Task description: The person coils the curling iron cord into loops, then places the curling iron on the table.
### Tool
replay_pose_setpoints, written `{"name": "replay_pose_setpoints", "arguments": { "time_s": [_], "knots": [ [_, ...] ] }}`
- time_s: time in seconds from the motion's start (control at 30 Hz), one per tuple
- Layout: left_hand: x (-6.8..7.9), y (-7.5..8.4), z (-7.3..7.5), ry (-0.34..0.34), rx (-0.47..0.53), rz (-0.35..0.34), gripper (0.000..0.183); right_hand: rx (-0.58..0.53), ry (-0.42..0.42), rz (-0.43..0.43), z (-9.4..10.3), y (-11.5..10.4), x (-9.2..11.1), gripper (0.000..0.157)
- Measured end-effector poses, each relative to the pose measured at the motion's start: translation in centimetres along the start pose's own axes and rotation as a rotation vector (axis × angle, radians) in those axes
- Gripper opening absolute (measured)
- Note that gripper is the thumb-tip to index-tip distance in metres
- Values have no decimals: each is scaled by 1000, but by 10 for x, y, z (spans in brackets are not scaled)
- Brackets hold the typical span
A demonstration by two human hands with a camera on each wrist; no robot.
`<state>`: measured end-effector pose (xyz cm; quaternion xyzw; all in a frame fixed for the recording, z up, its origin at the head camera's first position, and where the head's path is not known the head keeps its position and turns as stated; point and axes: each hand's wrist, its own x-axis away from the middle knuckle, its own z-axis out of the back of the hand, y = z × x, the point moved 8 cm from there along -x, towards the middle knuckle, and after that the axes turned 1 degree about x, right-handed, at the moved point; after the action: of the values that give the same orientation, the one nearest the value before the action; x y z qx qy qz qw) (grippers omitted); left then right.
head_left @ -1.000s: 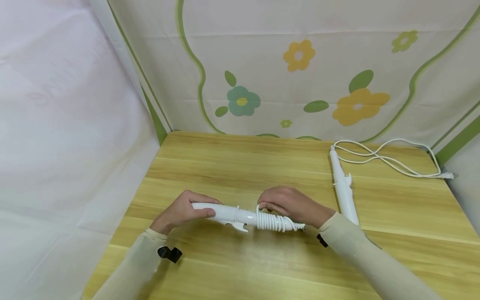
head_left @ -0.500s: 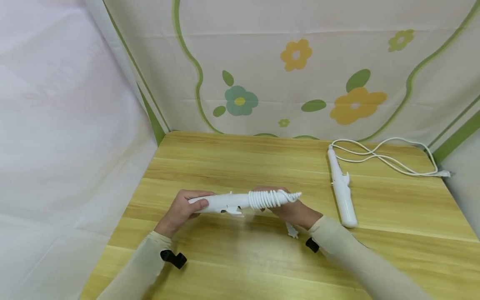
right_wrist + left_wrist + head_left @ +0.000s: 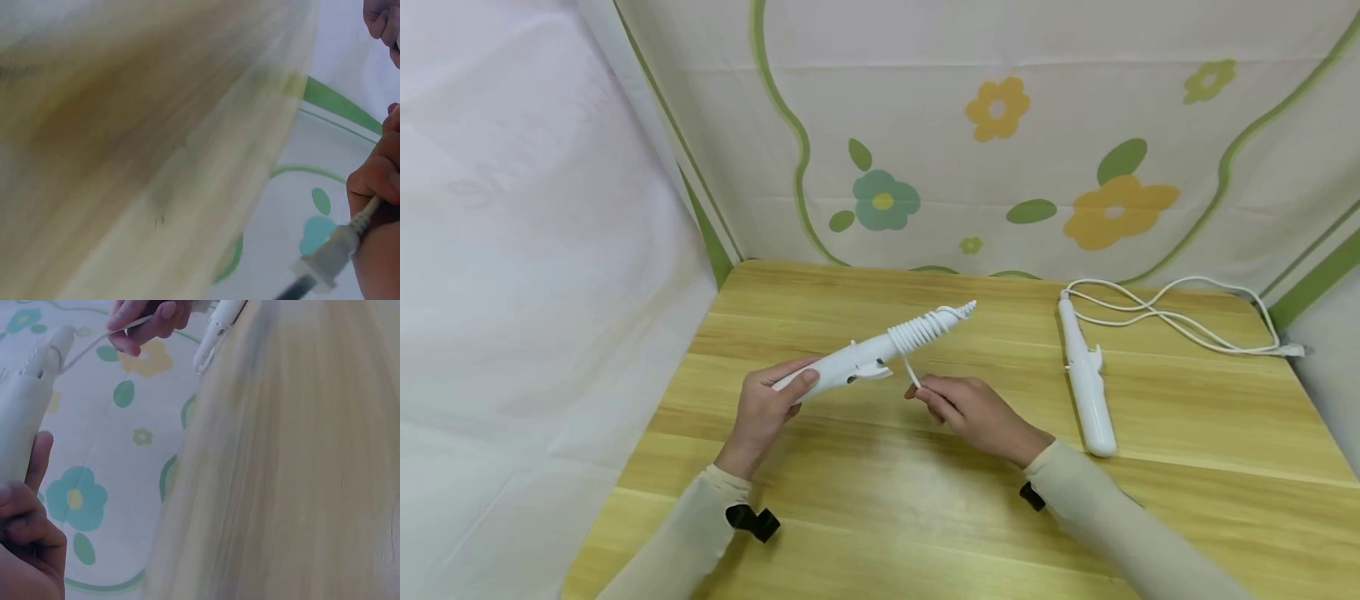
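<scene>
My left hand (image 3: 767, 408) grips the thick end of a white curling iron (image 3: 850, 362), its thumb lying along the top. The iron slants up to the right above the table, with its small lever facing down. Several coils of its white cord (image 3: 917, 333) wrap the narrow end. From the coils a short taut length runs to my right hand (image 3: 973, 412), which pinches it between thumb and fingers. In the right wrist view the cord's plug (image 3: 328, 256) sticks out of the right hand. The left wrist view shows the left fingers (image 3: 31, 525) curled round the iron.
A second white curling iron (image 3: 1090, 400) lies on the wooden table (image 3: 880, 517) at the right. Its loose cord (image 3: 1180, 321) loops toward the back right corner and ends in a plug (image 3: 1292, 350). A flowered cloth (image 3: 925, 125) hangs behind the table.
The iron's coiled end has swung up and away, tilting the iron. My right hand has gone from beside the coils, then behind them, to below them, drawing a length of cord off.
</scene>
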<state>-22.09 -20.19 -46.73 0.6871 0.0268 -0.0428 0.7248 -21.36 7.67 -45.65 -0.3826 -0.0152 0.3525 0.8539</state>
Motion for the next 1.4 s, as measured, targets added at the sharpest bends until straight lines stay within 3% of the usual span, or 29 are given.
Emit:
{"name": "replay_pose_setpoints", "arguments": {
  "time_s": [0.27, 0.43, 0.53, 0.87, 1.07, 1.27, 1.4],
  "knots": [
    [5, 10, -8, 22, -235, -163, 28, 194, 5, 68, 3, -5, 10, 10],
    [11, 25, -15, 41, -373, -358, 30, 213, 21, 35, 8, -4, 15, 9],
    [11, 33, -15, 60, -429, -437, 31, 206, 38, 29, 16, -6, 16, 8],
    [14, 36, -20, 13, -589, -539, 35, 131, 50, 49, 34, -15, 14, 10],
    [19, 35, -26, -93, -632, -545, 34, 175, 88, 101, 37, -21, 11, 10],
    [27, 41, -35, -211, -730, -663, 33, 299, 106, 190, 35, -24, 11, 12],
    [25, 41, -36, -304, -720, -625, 32, 331, 94, 237, 33, -26, 11, 9]
  ]
}}
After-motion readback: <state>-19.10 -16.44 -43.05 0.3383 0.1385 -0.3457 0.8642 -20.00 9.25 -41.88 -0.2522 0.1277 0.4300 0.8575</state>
